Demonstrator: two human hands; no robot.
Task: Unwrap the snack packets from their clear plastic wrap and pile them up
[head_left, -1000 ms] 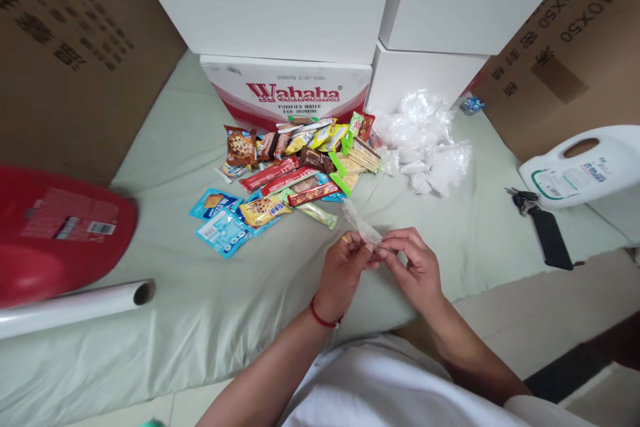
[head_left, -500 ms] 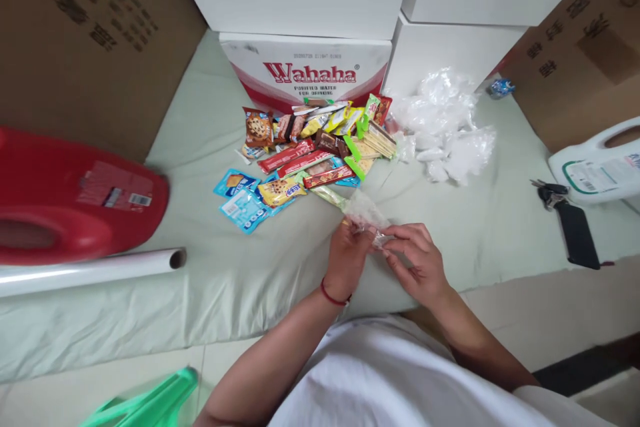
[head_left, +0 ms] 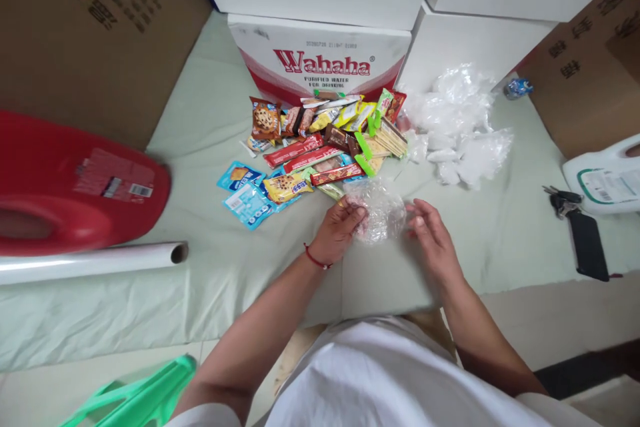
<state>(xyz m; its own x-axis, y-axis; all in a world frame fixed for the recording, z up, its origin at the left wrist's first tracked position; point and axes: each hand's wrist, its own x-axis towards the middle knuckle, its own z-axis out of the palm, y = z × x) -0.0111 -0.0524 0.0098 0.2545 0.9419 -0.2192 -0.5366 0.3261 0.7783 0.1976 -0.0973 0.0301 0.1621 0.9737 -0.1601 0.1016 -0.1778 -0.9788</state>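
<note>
My left hand (head_left: 336,230) pinches the left edge of a crinkled clear plastic bag (head_left: 383,212), thumb on top. The bag is spread out and puffed above the cloth. Close to its right side is my right hand (head_left: 434,237), fingers somewhat apart; nothing shows in its grip, and a small gap seems to separate it from the plastic. Just beyond the bag lies a pile of wrapped snacks, with a red-wrapped bar (head_left: 336,173), a yellow packet (head_left: 286,188), wafer packs (head_left: 385,143) and blue packets (head_left: 249,205).
Behind the snacks stands a Wahaha water carton (head_left: 320,57). Crumpled clear bags (head_left: 463,127) lie to its right. At left are a red jug (head_left: 125,193) and a white roll (head_left: 100,261). Keys with a black phone-like case (head_left: 587,243) and a white jug (head_left: 607,177) are at right.
The bunched plastic bag has opened out wider. My right hand has moved right, away from my left, and its fingers have come off the plastic. The view has shifted slightly.
</note>
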